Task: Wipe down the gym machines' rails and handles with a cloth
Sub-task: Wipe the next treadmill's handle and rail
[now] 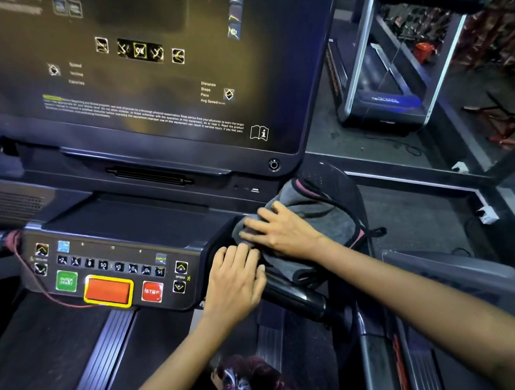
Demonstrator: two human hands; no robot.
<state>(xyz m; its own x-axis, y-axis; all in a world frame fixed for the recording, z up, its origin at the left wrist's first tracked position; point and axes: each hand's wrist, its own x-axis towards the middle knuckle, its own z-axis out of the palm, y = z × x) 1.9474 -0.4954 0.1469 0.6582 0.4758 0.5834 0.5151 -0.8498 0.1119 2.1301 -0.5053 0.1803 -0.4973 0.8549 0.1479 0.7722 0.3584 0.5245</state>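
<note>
Wiping the treadmill's right handle
Our right hand [281, 231] presses the grey folded cloth [311, 212] flat-fingered; left hand [235, 284] rests open on the glossy black handle [299, 299]; we advise full-length strokes

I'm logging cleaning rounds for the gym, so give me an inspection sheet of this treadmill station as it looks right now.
Surface: treadmill console, dark screen above, button panel below.
Job's things: grey cloth with pink edging bunched over the right handle.
Clutter: nothing seen.
Hands: right hand lies flat, pressing on the cloth; left hand rests with loosely bent fingers at the handle's base beside the panel.
Cables: red safety cord runs across the panel's left end; black cord loops over the cloth.
Surroundings: another treadmill beyond, wall socket to the right.
</note>
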